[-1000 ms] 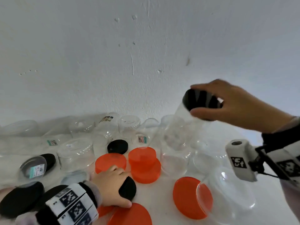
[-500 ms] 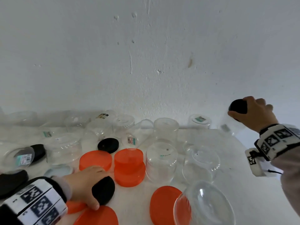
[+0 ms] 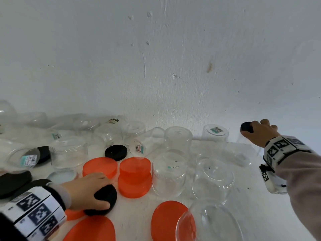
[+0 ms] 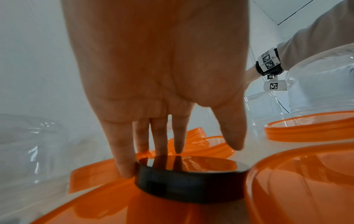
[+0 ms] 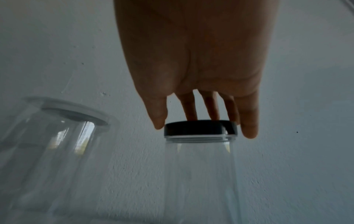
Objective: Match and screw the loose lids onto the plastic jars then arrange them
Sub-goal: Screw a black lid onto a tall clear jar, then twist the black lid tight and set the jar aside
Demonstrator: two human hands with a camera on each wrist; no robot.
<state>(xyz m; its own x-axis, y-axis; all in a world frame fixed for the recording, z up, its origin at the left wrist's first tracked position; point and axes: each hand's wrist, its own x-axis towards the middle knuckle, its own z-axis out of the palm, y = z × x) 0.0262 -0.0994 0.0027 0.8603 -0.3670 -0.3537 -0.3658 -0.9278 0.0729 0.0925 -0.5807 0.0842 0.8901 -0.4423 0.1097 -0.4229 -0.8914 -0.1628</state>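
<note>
The right hand (image 3: 260,132) grips the black lid (image 5: 200,127) of a tall clear jar (image 5: 201,174) from above, thumb and fingers curled round the lid's rim, at the far right of the tabletop (image 3: 251,206) near the wall (image 3: 156,58). From the wrist view the lid sits level on the jar's threaded neck, though whether the jar's base is on the tabletop cannot be told. The left hand (image 3: 86,190) grasps a loose black lid (image 3: 104,199) lying among the orange lids (image 3: 133,176), its fingertips (image 4: 124,171) hooked over the rim.

The main risk here is the tall jar. It is narrow and light, held only by its lid, so if the lid is not fully threaded the body could drop away or tilt when let go, and it stands just beside another upturned clear jar (image 3: 214,141) that it could knock. On the left, the black lid rests partly on an orange lid (image 4: 95,201), so dragging it could slide the orange lids about or nudge the upturned jar (image 3: 169,174) near them. The person's gaze seems split between two hands working well apart, which makes a clumsy release on either side more likely. Several jars lie on their sides at the back left and could roll if bumped.
</note>
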